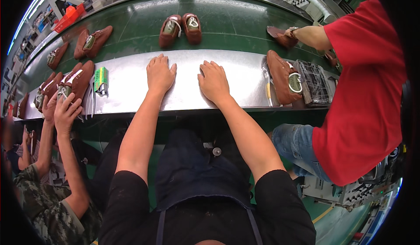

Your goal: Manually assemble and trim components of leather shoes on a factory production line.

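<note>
Two grips, left hand (161, 73) and right hand (213, 79), resting palms-down on the desk (186, 101): fingers slightly parted, thumbs turning inward, clamping on nothing visible. Standing ahead of both grips, past the desk's far edge on a green surface (236, 20): a pair of brown shoes, left shoe (166, 37) and right shoe (192, 34), sitting side by side with long axes running roughly away from the grips. Lying nearer the left grip: the left shoe, just beyond its fingertips and not touching. Facing the gap between the grips: the right shoe.

Materials: uppers showing smooth, leather-like brown with rounded ends; openings revealing olive green; white laces (178, 25) looping over the left shoe. Desk gleaming as pale, brushed metal; green surface reflecting light with a glossy finish.

Flanking the right grip, well apart on its right: a single brown shoe (281, 76), then a dark block (313, 83), wrapped in shiny, creased film. Standing left of the left grip: a small green box (101, 79).
</note>
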Available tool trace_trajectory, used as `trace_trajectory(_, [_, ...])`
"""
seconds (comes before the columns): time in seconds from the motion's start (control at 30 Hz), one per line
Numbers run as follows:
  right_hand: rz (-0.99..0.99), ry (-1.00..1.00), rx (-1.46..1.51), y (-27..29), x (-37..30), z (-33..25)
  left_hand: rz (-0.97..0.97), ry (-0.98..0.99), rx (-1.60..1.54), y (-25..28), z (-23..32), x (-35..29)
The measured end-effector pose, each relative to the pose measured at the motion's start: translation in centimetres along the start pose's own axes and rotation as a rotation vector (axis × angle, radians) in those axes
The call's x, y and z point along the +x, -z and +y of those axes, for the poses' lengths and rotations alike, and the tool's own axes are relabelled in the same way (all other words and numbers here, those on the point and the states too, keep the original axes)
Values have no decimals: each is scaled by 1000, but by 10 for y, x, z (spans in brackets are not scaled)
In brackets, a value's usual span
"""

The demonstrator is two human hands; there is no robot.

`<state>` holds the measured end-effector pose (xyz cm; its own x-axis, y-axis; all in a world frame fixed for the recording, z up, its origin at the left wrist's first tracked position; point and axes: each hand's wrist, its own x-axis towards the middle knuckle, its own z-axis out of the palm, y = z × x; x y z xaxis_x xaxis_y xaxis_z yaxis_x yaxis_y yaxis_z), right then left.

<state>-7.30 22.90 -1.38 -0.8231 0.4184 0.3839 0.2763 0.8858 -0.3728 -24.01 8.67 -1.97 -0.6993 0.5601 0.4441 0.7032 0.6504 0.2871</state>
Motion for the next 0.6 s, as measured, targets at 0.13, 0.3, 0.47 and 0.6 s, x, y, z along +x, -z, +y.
trace_trajectory(0.13, [0, 17, -18, 5, 1, -1, 7, -12, -34, -2, -1, -2])
trace_trajectory(0.3, [22, 21, -18, 3, -13, -16, -4, -12, -58, 14, -5, -10])
trace_trajectory(0.47, [32, 96, 11, 1, -16, -17, 26, -43, -40, 20, -10, -14])
trace_trajectory(0.6, [-21, 110, -43, 0, -15, -15, 77, -136, -20, 16, -16, -25])
